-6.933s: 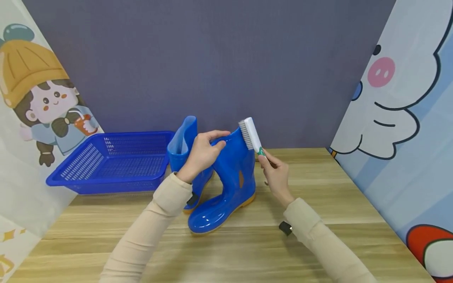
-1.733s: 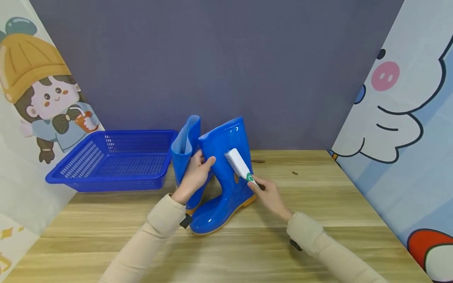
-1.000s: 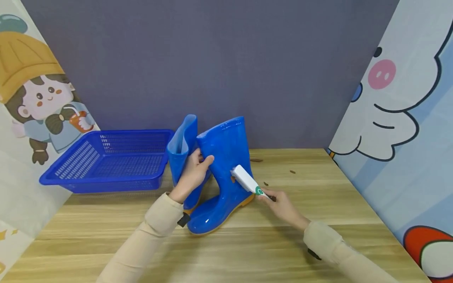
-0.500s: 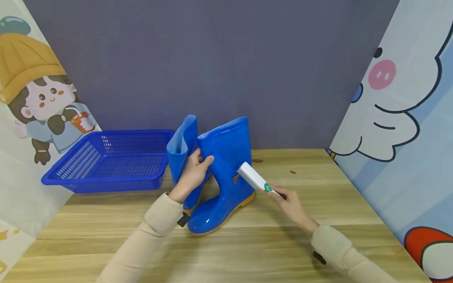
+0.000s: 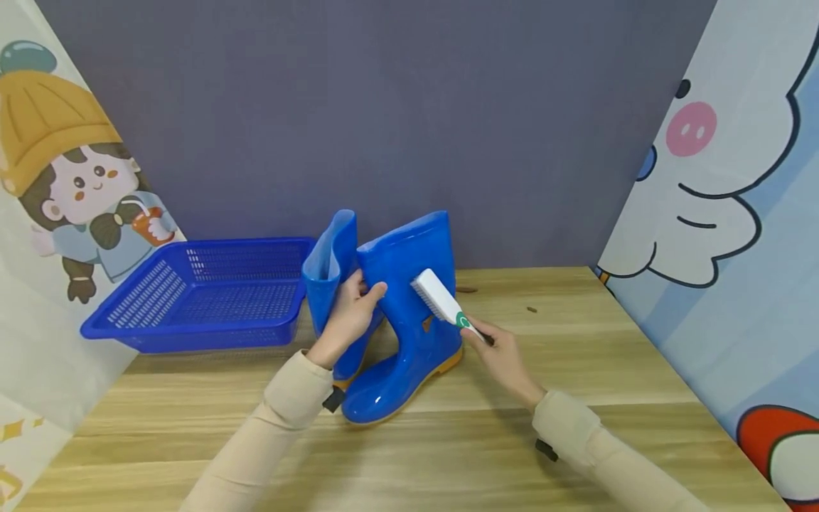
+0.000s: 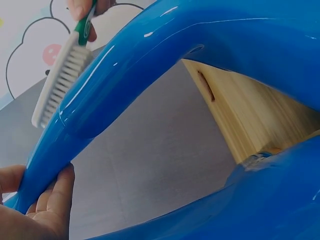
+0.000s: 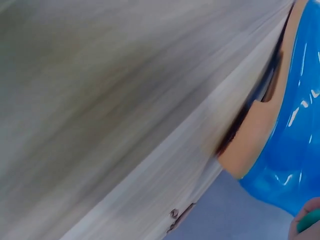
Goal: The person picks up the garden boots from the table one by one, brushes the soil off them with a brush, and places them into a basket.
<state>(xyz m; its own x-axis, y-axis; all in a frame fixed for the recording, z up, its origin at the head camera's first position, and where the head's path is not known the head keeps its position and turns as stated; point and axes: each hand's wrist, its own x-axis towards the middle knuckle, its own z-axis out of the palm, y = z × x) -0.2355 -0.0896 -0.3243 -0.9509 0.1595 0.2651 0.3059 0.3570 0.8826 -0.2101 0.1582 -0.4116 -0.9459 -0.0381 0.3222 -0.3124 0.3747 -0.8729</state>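
Observation:
A blue rain boot [image 5: 419, 355] with a tan sole stands on the wooden table, its toe towards me. My left hand [image 5: 348, 311] grips the front edge of its shaft, thumb on the near side. The left wrist view shows the fingers [image 6: 60, 192] behind that edge. In my right hand [image 5: 501, 353] is the handle of a white-and-green scrubbing brush [image 5: 438, 294], its bristles facing the shaft. Just below the brush is a small brown patch [image 5: 426, 324] on the boot. A second blue boot [image 5: 322, 284] stands to the left, partly hidden by my left hand.
A blue plastic basket [image 5: 192, 331] sits at the left, beside the second boot. Brown bits lie on the table [image 5: 576, 341] behind and right of the boot, among them a crumb [image 5: 532, 309]. A grey wall [image 5: 512, 142] rises behind the table.
The left hand has gone from the boot's top rim down to the shaft. The brown patch has shrunk and brown bits have appeared. In the last half second the brush moved up and left.

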